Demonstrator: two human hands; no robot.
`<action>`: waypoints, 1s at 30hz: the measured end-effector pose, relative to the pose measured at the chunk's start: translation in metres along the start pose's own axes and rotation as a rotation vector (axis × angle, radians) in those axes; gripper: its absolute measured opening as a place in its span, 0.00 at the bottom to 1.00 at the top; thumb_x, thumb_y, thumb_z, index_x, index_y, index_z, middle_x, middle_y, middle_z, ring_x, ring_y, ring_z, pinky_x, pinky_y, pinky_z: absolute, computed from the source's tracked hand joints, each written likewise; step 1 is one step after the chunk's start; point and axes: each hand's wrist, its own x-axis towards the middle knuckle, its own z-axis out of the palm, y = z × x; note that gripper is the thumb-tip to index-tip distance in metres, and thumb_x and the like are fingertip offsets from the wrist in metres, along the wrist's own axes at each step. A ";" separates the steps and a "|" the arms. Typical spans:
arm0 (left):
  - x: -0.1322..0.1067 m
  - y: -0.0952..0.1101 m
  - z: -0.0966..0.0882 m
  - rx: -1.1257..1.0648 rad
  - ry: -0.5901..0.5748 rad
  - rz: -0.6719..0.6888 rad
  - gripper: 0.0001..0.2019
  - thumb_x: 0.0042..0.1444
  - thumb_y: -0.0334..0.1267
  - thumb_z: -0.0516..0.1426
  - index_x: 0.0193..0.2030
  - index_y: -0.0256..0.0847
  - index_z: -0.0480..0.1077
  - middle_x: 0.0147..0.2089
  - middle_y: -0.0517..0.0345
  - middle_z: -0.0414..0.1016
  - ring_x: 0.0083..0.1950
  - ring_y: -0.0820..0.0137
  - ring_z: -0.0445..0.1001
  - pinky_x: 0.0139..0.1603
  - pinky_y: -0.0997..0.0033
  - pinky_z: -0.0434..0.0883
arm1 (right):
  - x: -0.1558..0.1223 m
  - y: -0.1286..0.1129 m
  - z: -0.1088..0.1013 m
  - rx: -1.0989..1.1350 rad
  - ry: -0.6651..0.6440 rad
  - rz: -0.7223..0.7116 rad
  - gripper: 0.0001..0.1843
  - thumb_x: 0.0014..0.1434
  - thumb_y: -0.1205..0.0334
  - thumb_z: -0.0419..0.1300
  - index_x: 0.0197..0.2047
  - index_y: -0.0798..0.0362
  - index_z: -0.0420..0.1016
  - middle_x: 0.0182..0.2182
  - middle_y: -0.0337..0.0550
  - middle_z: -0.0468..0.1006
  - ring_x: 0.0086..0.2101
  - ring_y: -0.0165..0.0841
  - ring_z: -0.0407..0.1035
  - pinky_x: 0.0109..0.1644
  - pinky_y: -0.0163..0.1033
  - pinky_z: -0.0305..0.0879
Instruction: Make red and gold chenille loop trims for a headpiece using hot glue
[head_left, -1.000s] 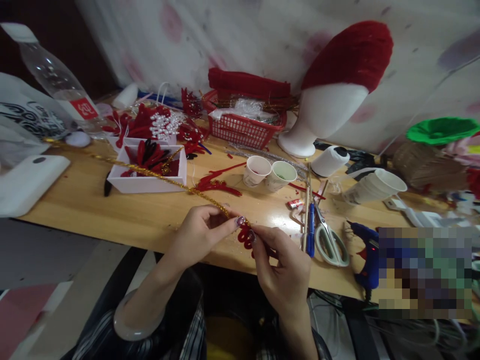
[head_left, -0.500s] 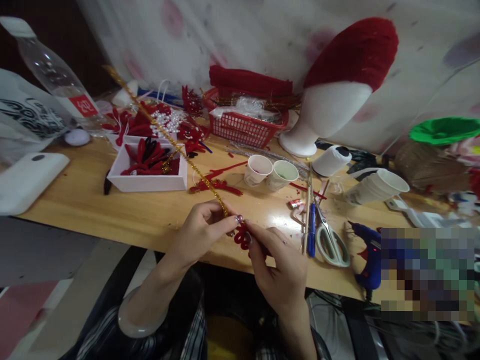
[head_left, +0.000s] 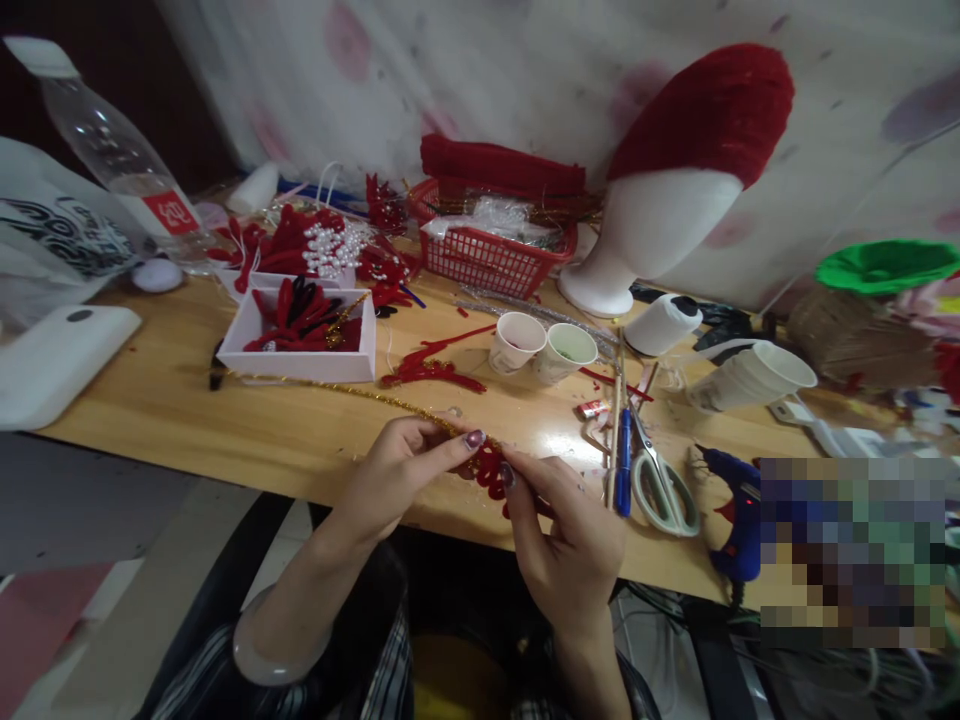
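Between thumb and fingers, my left hand pinches a gold tinsel pipe cleaner. Its long free end reaches left, low over the table, toward the white box. My right hand is closed on a small piece of looped red pipe cleaner, its loops showing between the two hands. At the fingertips the gold stem meets the red loops; the fingers partly hide how they join. On the table just beyond the hands lies a branching red and gold pipe-cleaner piece.
A white box of red and black pieces stands left, a red basket behind. Two paper cups stand mid-table. Scissors, a blue pen and a blue glue gun lie right. A white mannequin head stands behind.
The gold pipe cleaner's free end has swung down from high at the upper left to nearly level above the table. My right hand has shifted slightly right with the red loops.
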 end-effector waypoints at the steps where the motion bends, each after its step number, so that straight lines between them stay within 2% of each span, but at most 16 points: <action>1: 0.000 -0.001 0.001 -0.027 0.014 -0.005 0.07 0.51 0.39 0.69 0.29 0.37 0.81 0.28 0.60 0.81 0.31 0.76 0.77 0.36 0.80 0.73 | 0.000 0.000 0.000 0.010 0.003 0.007 0.18 0.63 0.77 0.57 0.52 0.51 0.76 0.31 0.38 0.79 0.28 0.27 0.71 0.28 0.32 0.72; 6: -0.004 -0.006 0.006 -0.052 0.124 0.015 0.09 0.46 0.41 0.72 0.30 0.38 0.82 0.29 0.61 0.81 0.31 0.76 0.75 0.36 0.80 0.73 | -0.001 -0.003 0.001 0.039 0.063 0.048 0.18 0.63 0.77 0.58 0.52 0.49 0.76 0.32 0.36 0.80 0.27 0.24 0.73 0.27 0.29 0.70; 16: -0.002 0.001 -0.004 -0.097 0.069 0.001 0.11 0.38 0.29 0.74 0.29 0.39 0.80 0.27 0.62 0.83 0.29 0.77 0.79 0.32 0.84 0.75 | -0.001 -0.007 0.002 0.017 0.092 0.109 0.17 0.63 0.74 0.59 0.51 0.48 0.78 0.30 0.34 0.79 0.24 0.23 0.72 0.26 0.29 0.69; 23: 0.000 -0.007 0.000 -0.008 0.125 0.202 0.10 0.41 0.23 0.71 0.27 0.42 0.80 0.27 0.66 0.81 0.29 0.78 0.78 0.33 0.85 0.75 | 0.001 -0.013 0.004 0.111 0.130 0.190 0.16 0.64 0.73 0.59 0.50 0.46 0.79 0.31 0.34 0.81 0.25 0.22 0.73 0.26 0.26 0.71; 26: -0.001 -0.010 0.003 0.030 0.159 0.285 0.09 0.41 0.25 0.71 0.25 0.42 0.80 0.27 0.63 0.82 0.30 0.76 0.79 0.33 0.82 0.75 | 0.001 -0.015 0.004 0.120 0.143 0.227 0.15 0.64 0.72 0.60 0.49 0.47 0.80 0.30 0.35 0.81 0.24 0.23 0.73 0.25 0.26 0.72; 30: -0.001 -0.014 0.003 0.026 0.149 0.345 0.06 0.44 0.30 0.71 0.26 0.44 0.81 0.29 0.60 0.83 0.31 0.72 0.79 0.34 0.76 0.76 | 0.002 -0.017 0.005 0.138 0.155 0.233 0.14 0.64 0.71 0.59 0.49 0.49 0.80 0.31 0.37 0.82 0.23 0.24 0.73 0.25 0.28 0.73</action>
